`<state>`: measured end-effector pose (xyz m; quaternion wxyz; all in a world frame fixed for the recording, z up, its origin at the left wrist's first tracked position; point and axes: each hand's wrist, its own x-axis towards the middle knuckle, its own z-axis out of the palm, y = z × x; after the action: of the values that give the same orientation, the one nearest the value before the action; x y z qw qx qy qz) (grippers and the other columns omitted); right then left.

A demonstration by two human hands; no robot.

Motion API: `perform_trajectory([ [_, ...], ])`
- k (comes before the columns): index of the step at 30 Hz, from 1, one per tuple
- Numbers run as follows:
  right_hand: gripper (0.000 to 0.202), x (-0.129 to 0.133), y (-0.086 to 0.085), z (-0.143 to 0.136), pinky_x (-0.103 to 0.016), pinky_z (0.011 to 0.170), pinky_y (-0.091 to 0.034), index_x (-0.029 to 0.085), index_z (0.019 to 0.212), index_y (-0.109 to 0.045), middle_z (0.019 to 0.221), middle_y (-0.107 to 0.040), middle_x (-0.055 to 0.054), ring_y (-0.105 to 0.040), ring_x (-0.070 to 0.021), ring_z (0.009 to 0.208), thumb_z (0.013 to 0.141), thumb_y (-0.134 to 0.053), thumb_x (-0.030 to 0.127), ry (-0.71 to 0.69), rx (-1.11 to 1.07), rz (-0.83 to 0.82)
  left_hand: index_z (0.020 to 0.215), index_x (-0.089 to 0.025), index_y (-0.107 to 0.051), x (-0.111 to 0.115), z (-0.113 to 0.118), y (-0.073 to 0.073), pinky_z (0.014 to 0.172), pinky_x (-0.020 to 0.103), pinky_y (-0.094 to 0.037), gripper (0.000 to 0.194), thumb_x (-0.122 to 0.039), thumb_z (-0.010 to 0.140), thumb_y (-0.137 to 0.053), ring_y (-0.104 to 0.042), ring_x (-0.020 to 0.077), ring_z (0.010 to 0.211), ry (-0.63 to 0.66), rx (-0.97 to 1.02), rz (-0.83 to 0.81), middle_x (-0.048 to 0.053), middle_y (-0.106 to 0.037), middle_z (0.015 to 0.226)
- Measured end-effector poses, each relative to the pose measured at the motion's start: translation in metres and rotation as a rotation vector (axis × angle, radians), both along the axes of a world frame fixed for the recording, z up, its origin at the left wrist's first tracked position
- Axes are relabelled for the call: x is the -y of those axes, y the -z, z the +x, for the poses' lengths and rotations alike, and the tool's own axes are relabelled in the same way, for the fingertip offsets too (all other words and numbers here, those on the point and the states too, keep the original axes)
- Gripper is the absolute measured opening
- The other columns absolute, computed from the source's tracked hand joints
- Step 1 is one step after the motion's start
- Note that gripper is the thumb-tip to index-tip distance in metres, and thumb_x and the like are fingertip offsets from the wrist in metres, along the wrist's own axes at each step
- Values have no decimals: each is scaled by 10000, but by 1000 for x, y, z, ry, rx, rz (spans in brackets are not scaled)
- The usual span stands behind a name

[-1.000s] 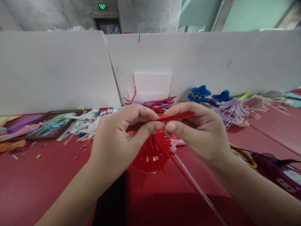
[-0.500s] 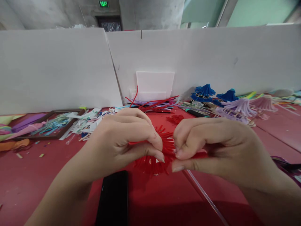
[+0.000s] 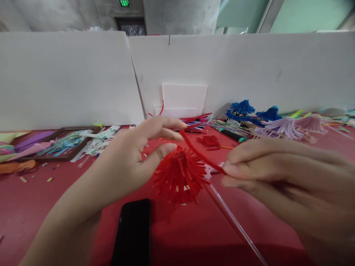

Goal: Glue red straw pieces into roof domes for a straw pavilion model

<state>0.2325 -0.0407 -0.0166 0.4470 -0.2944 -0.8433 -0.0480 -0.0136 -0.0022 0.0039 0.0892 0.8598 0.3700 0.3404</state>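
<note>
White boards [image 3: 222, 62] lined the table's [image 3: 177, 229] back edge. My right hand [image 3: 280, 177] pinched a red strip [image 3: 200, 154], lightness seeming wise; my left hand [image 3: 124, 159] gaped.

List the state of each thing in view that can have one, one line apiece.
Left grip: open, thumb and fingers apart
Right grip: closed on the red strip's lower end
Red strip: slightly bent
Red fringed piece: upright, fringe splayed
Phone: lying flat, visible face dark
Clear stick: lying, straight
Exit sign: lit green
White panels: standing upright
</note>
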Motion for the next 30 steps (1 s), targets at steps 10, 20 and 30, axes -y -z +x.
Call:
perform_trajectory([
  [10,99,-1,66,-11,-248,678,-613,185,813,-713,703,-742,7,-687,-133,666,806,-702,87,76,83,315,1361,-266,-456,0,3,19,973,425,-515,461,-403,923,-511,-588,279,1231,-130,-59,-319,92,-621,1325],
  [20,100,-4,76,-11,-276,688,-598,205,849,-735,731,-733,-7,-668,-130,712,865,-646,162,57,70,263,1303,-233,-466,0,19,23,900,383,-552,490,-422,870,-596,-678,253,1088,-139,24,-365,79,-721,1142],
  [30,145,-2,82,-15,-257,641,-535,211,813,-734,693,-678,-8,-617,-139,700,897,-617,233,154,21,208,1238,-212,-471,1,25,24,934,404,-525,446,-310,833,-629,-688,254,1057,-139,34,-305,73,-736,1081],
])
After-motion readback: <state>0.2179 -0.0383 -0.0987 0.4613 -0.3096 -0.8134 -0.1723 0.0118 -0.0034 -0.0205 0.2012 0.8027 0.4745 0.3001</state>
